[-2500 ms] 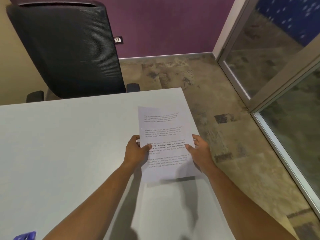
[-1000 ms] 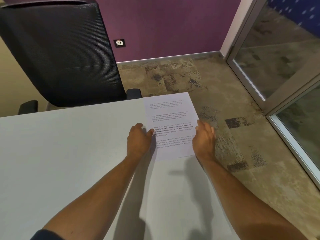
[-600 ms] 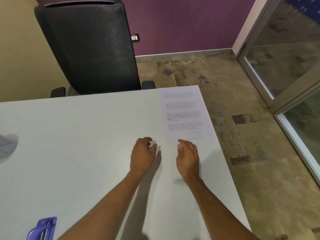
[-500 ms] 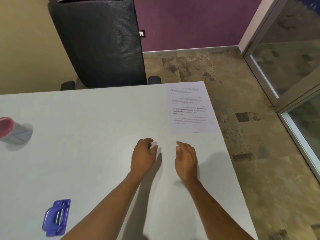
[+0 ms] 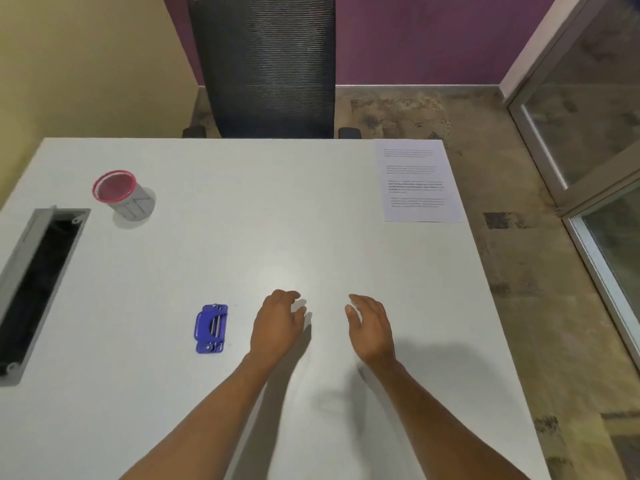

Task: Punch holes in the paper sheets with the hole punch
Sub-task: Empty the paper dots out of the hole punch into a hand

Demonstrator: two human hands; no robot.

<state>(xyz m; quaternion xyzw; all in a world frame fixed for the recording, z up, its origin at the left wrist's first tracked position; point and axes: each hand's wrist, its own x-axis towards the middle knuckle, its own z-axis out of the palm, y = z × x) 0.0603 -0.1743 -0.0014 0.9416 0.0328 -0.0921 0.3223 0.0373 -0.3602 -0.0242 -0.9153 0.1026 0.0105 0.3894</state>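
Note:
A printed paper sheet (image 5: 417,181) lies flat at the far right corner of the white table (image 5: 242,220). A small blue hole punch (image 5: 210,328) sits on the table near the front, just left of my left hand (image 5: 277,323). My left hand hovers over the table with loosely curled fingers and holds nothing. My right hand (image 5: 372,329) hovers beside it, fingers apart, also holding nothing. Both hands are well short of the sheet.
A grey cup with a red rim (image 5: 123,195) stands at the back left. A grey cable slot (image 5: 38,282) is cut into the table's left side. A black mesh chair (image 5: 266,64) stands behind the far edge. The table's right edge drops to patterned floor.
Both hands laid the sheet down at the far right corner, let go of it and drew back toward me. My view swung left, bringing the punch, cup and cable slot in.

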